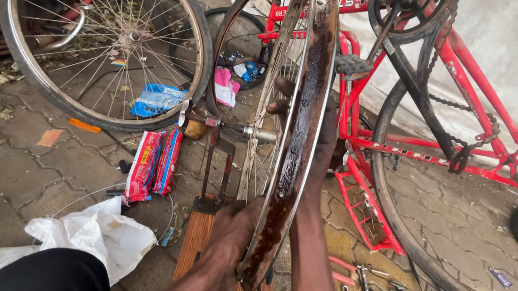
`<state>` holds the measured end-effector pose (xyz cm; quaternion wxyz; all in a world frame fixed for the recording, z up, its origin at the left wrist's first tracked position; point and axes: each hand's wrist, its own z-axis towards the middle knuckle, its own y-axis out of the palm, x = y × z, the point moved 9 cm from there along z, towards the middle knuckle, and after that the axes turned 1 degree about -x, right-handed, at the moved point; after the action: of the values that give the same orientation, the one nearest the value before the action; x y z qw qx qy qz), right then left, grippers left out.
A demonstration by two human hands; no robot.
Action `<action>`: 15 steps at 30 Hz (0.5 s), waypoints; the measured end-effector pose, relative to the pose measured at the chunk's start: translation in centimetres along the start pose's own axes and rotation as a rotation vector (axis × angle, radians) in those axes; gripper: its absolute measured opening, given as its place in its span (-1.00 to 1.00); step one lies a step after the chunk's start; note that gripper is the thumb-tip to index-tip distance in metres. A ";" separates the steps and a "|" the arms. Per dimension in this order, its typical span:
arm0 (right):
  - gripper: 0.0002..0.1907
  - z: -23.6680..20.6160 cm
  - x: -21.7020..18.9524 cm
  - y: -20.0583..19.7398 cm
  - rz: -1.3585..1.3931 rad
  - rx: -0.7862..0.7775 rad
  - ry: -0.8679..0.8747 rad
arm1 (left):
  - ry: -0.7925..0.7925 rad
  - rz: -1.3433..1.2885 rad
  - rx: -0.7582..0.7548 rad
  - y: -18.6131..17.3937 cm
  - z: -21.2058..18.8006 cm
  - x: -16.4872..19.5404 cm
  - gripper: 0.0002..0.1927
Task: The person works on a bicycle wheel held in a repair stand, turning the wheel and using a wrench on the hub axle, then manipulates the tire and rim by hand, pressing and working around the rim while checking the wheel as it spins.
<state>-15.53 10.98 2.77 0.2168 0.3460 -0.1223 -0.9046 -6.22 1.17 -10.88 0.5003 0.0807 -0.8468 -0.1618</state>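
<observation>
While your left hand (234, 226) fingers clamp the upright rusty rim (294, 143) low, your right hand (325, 130) grips its far side.

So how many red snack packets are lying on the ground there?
2. The red packets lie side by side on the paving, left of the wooden stand, below the spoked wheel. Others may be hidden.

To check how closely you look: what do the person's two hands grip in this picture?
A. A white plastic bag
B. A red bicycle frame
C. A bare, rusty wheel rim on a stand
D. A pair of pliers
C: the left hand and the right hand both clasp the bare rusty rim, mounted on a stand.
</observation>
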 end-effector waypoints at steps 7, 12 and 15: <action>-0.57 -0.6 -0.7 0.1 -0.032 0.035 -0.113 | -0.029 0.025 0.056 -0.4 0.7 -0.2 -0.62; -0.52 -1.1 -1.5 0.8 -0.270 0.002 -0.315 | -0.012 0.009 0.070 -0.5 0.7 0.1 -0.64; -0.45 -0.5 0.9 -0.5 -0.048 -0.008 -0.044 | -0.045 0.040 0.088 -0.7 0.7 -0.2 -0.59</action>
<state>-15.89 10.94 1.72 0.1939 0.3280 -0.1149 -0.9174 -6.77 0.68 -11.64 0.4802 0.0821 -0.8655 -0.1161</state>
